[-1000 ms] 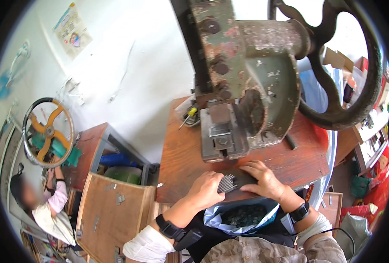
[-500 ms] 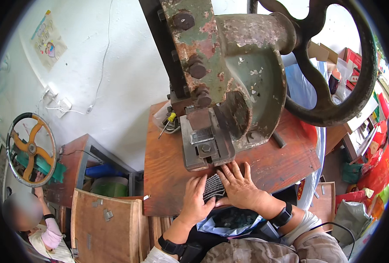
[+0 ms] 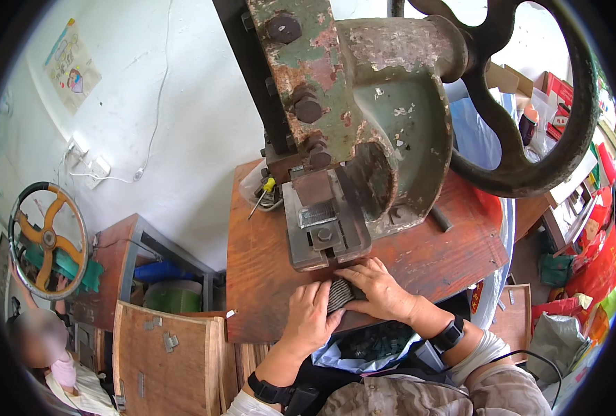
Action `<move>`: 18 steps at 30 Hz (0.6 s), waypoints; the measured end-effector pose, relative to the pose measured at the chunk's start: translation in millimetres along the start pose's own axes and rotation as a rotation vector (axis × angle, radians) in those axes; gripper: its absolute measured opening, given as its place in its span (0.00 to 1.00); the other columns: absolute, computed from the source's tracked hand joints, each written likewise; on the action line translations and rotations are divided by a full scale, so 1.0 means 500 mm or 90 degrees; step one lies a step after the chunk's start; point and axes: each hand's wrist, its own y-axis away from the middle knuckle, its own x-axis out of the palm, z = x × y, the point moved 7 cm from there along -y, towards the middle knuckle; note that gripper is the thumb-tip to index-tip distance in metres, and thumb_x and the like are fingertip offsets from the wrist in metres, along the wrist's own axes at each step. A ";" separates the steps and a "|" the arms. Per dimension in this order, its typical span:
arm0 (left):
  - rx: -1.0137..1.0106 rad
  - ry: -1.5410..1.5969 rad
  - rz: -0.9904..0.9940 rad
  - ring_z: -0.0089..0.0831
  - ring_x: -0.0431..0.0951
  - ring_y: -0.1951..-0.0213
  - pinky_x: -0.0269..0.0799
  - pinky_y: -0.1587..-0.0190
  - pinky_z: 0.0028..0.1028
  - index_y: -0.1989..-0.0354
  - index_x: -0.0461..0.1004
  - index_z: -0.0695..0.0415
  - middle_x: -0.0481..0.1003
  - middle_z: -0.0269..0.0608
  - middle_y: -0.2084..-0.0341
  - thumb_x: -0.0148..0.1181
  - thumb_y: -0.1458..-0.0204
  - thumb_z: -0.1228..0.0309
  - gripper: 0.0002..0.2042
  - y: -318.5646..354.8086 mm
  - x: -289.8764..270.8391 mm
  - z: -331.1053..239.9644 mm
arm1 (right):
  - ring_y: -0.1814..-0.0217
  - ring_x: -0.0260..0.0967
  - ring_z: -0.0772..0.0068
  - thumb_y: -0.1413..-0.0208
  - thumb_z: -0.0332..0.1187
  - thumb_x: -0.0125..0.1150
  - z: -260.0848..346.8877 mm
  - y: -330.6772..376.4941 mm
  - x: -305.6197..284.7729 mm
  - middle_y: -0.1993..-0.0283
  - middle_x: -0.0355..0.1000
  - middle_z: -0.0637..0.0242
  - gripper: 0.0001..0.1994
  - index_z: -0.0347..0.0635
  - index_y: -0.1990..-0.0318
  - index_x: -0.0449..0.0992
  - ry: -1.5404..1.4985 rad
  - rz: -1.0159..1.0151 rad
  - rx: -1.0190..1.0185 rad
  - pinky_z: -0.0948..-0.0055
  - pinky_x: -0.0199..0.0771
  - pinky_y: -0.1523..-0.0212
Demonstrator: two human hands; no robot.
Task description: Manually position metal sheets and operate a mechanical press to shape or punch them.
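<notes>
My left hand (image 3: 311, 315) and my right hand (image 3: 379, 291) both hold a stack of thin dark metal strips (image 3: 338, 294) at the front edge of a wooden workbench (image 3: 266, 277). The stack lies just in front of the die block (image 3: 324, 230) of a big old green press (image 3: 363, 118). My right fingers lie over the stack's right end, close to the die's front. My left thumb and fingers pinch its left side. Both wrists wear dark bands.
The press's black flywheel (image 3: 530, 139) hangs over the bench's right side. A screwdriver with a yellow handle (image 3: 263, 194) lies at the back left. A bag of dark parts (image 3: 370, 343) sits in my lap. Another person (image 3: 51, 353) sits at the lower left, near a second press wheel (image 3: 44, 239) and a wooden crate (image 3: 162, 360).
My head has come closer to the press, so it fills more of the view. Both hands stay on the stack of strips, now nearer the die's front.
</notes>
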 end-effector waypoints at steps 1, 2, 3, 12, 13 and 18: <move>0.012 -0.008 0.001 0.51 0.66 0.54 0.63 0.50 0.42 0.47 0.64 0.66 0.68 0.54 0.56 0.65 0.58 0.68 0.28 -0.001 0.002 -0.001 | 0.41 0.60 0.50 0.62 0.33 0.71 -0.004 0.003 -0.006 0.48 0.68 0.53 0.34 0.39 0.43 0.67 0.000 -0.002 0.000 0.58 0.57 0.39; 0.024 -0.017 0.002 0.52 0.67 0.56 0.63 0.53 0.43 0.49 0.64 0.66 0.68 0.54 0.58 0.64 0.57 0.67 0.27 -0.001 0.004 -0.002 | 0.42 0.60 0.50 0.61 0.32 0.71 -0.013 0.011 -0.021 0.48 0.68 0.53 0.33 0.39 0.43 0.67 -0.055 -0.028 0.007 0.58 0.59 0.40; 0.024 -0.023 0.002 0.52 0.67 0.56 0.63 0.53 0.43 0.49 0.64 0.66 0.68 0.54 0.58 0.64 0.57 0.67 0.27 0.004 0.005 0.002 | 0.42 0.61 0.49 0.60 0.32 0.70 -0.023 0.017 -0.034 0.48 0.68 0.52 0.32 0.38 0.43 0.67 -0.112 -0.054 0.011 0.58 0.61 0.41; -0.104 0.013 -0.289 0.43 0.75 0.60 0.69 0.55 0.35 0.53 0.69 0.68 0.74 0.53 0.62 0.64 0.54 0.72 0.21 -0.025 -0.176 0.008 | 0.47 0.63 0.55 0.59 0.33 0.67 -0.009 0.040 -0.026 0.52 0.70 0.61 0.22 0.43 0.53 0.74 0.047 -0.043 -0.053 0.59 0.61 0.44; -0.071 -0.031 -0.315 0.46 0.75 0.61 0.69 0.57 0.36 0.53 0.69 0.68 0.73 0.54 0.61 0.64 0.54 0.72 0.21 -0.065 -0.181 0.001 | 0.47 0.63 0.55 0.59 0.33 0.67 -0.007 0.041 -0.028 0.52 0.70 0.61 0.22 0.43 0.53 0.74 0.046 -0.046 -0.056 0.59 0.61 0.44; -0.163 -0.118 -0.315 0.54 0.69 0.60 0.64 0.55 0.45 0.59 0.71 0.65 0.72 0.55 0.66 0.66 0.58 0.69 0.19 -0.224 -0.120 0.053 | 0.48 0.63 0.56 0.59 0.33 0.66 -0.007 0.036 -0.021 0.52 0.70 0.62 0.19 0.42 0.55 0.75 0.033 -0.052 -0.061 0.60 0.62 0.44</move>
